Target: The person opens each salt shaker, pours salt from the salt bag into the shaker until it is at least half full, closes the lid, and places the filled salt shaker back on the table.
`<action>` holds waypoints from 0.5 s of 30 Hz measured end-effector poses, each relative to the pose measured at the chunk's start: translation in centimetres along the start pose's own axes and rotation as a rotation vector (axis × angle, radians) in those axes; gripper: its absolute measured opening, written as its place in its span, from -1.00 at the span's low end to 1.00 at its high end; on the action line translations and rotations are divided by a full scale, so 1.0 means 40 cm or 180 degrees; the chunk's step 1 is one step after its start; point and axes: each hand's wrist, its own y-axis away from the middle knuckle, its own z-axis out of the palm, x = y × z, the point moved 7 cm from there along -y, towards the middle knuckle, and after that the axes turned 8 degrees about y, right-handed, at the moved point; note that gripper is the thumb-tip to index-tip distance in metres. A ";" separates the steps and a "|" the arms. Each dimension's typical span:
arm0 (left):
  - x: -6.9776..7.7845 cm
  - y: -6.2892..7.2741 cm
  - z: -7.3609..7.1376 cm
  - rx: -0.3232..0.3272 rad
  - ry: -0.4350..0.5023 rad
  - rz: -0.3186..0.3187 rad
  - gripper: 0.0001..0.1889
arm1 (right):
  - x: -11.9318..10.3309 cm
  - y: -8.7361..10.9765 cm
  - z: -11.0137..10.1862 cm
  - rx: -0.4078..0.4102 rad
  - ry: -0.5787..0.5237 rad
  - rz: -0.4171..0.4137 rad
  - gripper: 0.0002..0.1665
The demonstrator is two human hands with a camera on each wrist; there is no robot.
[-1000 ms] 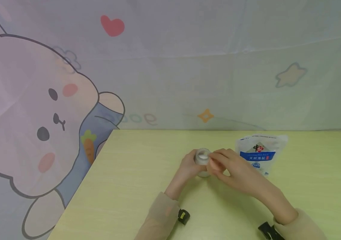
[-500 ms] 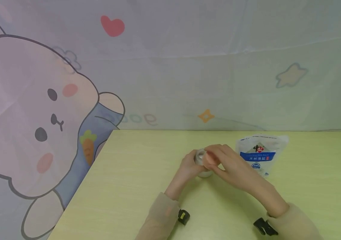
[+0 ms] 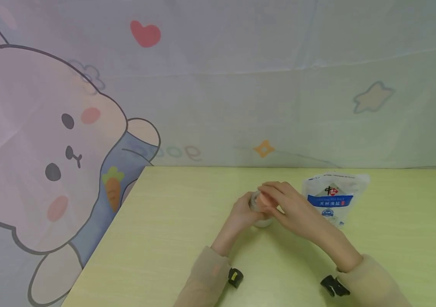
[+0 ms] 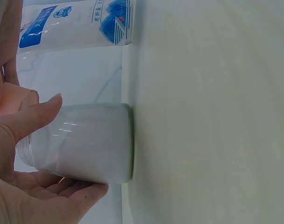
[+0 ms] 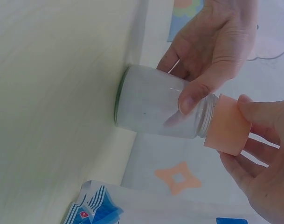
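Observation:
A clear glass jar [image 5: 148,105] with whitish contents stands upright on the table. My left hand [image 3: 240,213] grips it near the neck, thumb on one side and fingers on the other, as the left wrist view shows. In my right hand [image 3: 296,211] a peach-coloured lid [image 5: 228,125] is held between thumb and fingers. The lid is at the jar's mouth, slightly tilted, with the screw thread still visible beside its edge in the right wrist view. From the head view the lid and right fingers cover most of the opening.
A white and blue bag of sea salt [image 3: 329,200] stands on the table just right of the jar, close to my right hand. The pale yellow table [image 3: 171,221] ends at a printed cloth [image 3: 218,106] behind it. Each wrist wears a black strap.
My right hand has moved left with the lid, from beside the jar onto its mouth, which showed openly a second ago. My left hand keeps its grip in nearly the same place.

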 end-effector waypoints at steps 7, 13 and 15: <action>0.005 0.001 0.001 0.0000 -0.0005 0.0019 -0.30 | 0.002 -0.007 0.006 -0.0008 0.0007 0.0002 -0.48; 0.003 0.002 0.001 -0.0009 -0.0006 0.0038 -0.31 | 0.003 -0.013 0.012 -0.0053 -0.0005 0.0017 -0.49; 0.004 0.003 0.001 -0.0025 0.0025 0.0049 -0.32 | 0.002 -0.015 0.013 -0.0046 -0.0001 0.0000 -0.50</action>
